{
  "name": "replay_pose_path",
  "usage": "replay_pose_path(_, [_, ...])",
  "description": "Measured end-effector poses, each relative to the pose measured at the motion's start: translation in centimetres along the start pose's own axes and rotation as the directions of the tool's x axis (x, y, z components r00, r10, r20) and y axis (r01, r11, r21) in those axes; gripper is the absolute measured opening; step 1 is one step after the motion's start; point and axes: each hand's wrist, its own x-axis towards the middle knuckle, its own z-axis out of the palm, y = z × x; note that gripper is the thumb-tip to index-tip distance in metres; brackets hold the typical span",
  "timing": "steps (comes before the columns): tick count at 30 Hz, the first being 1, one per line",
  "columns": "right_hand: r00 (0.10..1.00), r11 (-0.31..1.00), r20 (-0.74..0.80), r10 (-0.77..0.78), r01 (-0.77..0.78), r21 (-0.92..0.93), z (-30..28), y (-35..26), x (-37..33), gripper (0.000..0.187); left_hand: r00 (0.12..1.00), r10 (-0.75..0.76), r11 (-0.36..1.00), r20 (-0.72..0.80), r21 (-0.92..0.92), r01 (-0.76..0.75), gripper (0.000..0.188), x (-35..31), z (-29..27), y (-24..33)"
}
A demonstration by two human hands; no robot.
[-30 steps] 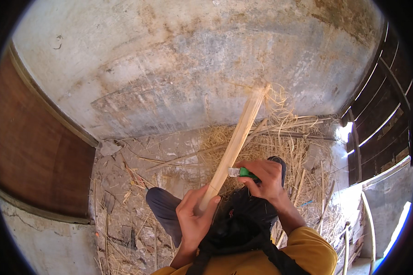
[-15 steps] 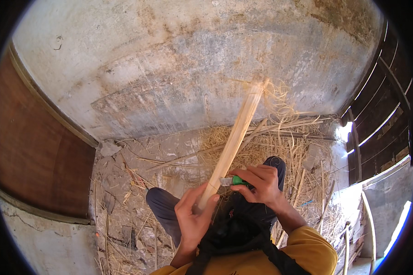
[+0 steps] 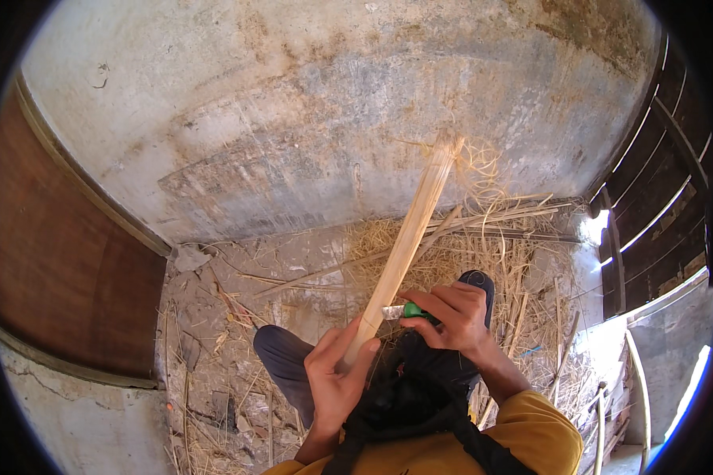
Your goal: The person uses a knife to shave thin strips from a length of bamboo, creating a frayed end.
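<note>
A long pale strip of split wood or bamboo (image 3: 410,226) slants up and away from me, its far end near the wall and frayed into thin curled shavings (image 3: 481,170). My left hand (image 3: 337,372) grips the near end between thumb and fingers. In my right hand (image 3: 450,315) is a knife with a green handle (image 3: 420,312) and a short, wide, greyish blade (image 3: 392,313). The blade's tip meets the strip's right edge, just beyond my left fingers. My thumb and curled fingers close round the green handle, hiding part of it.
Heaped shavings (image 3: 380,245) and loose sticks (image 3: 507,214) lie on the floor between my knees and the stained wall (image 3: 309,119). A brown wooden panel (image 3: 71,253) stands at left. At right are dark slats (image 3: 657,198) and upright poles (image 3: 638,388).
Hardly anything differs. The strip and both hands have shifted very slightly, and the blade stays against the strip's edge.
</note>
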Motion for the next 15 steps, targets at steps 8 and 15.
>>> replay_pose_path(8, [1.0,1.0,-0.018,0.011,-0.011,-0.009,0.31,0.08,0.01,0.039,0.999,0.018,1.0,-0.03,0.021,-0.017,0.045,-0.21,-0.04,0.16])
replay_pose_path(15, [0.999,0.999,-0.028,-0.015,0.014,-0.038,0.22,0.1,0.26,0.039,0.997,0.074,0.994,-0.036,0.079,-0.071,0.043,-0.24,-0.42,-0.34])
